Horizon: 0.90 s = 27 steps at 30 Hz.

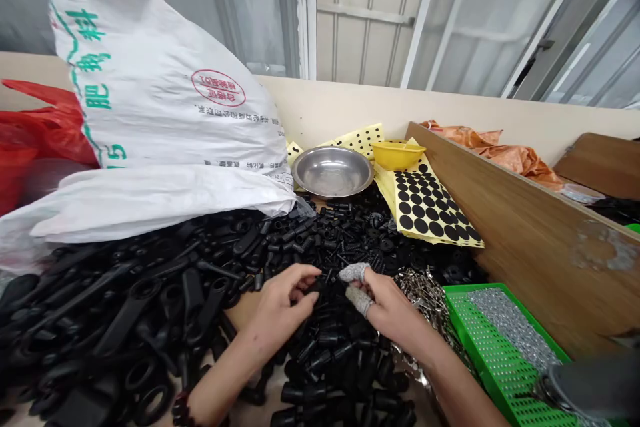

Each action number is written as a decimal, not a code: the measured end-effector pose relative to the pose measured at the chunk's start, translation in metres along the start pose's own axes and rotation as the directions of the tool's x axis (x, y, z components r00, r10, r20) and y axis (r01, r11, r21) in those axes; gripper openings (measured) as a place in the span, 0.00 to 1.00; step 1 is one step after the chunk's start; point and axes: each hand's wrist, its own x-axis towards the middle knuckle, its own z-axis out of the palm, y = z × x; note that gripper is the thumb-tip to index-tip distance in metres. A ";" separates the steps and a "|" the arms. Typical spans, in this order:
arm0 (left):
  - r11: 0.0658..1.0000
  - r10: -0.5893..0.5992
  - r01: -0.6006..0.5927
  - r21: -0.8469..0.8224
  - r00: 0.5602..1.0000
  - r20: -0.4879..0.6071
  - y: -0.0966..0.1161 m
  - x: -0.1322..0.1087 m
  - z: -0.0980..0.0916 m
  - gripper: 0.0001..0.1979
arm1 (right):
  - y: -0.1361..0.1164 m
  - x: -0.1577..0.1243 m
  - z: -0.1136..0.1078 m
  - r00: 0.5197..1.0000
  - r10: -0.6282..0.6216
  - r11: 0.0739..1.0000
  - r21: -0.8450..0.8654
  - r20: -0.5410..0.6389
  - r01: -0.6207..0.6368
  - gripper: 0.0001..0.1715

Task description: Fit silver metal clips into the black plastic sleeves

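Note:
My left hand [289,297] hovers over a heap of small black plastic parts [345,230], thumb and forefinger apart and the other fingers curled. Dark parts lie behind that gap, and nothing held stands out against them. Facing it, my right hand [377,293] wears grey cloth finger covers [355,272] on forefinger and thumb. These two fingers are also apart, with no clear object between them. Below both hands lie short black cylindrical parts [333,340]. Long black handle-like parts with ring ends [133,310] fill the left side.
A steel bowl [333,173] and a yellow bowl [397,155] stand at the back, near sheets of round black stickers [430,203]. Right are shiny metal pieces [425,297], a green basket [487,353] and a wooden divider [510,213]. A white sack [165,127] rises at left.

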 end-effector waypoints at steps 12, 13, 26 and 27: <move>0.343 -0.273 0.321 -0.883 0.933 0.233 0.044 -0.023 0.019 0.10 | -0.021 -0.018 0.008 0.911 0.218 0.694 0.712 -0.349 0.106 0.05; 0.319 -0.260 0.325 -0.890 0.933 0.248 0.046 -0.023 0.021 0.10 | -0.022 -0.018 0.011 0.896 0.235 0.675 0.726 -0.378 0.129 0.05; 0.513 -0.252 0.264 -0.817 0.956 0.151 0.042 -0.024 0.024 0.08 | -0.002 -0.036 0.006 0.989 0.138 0.930 0.351 -0.063 -0.107 0.15; 0.539 -0.245 0.257 -0.802 0.959 0.143 0.040 -0.024 0.024 0.08 | -0.001 -0.038 0.006 0.992 0.120 0.959 0.264 -0.047 -0.103 0.18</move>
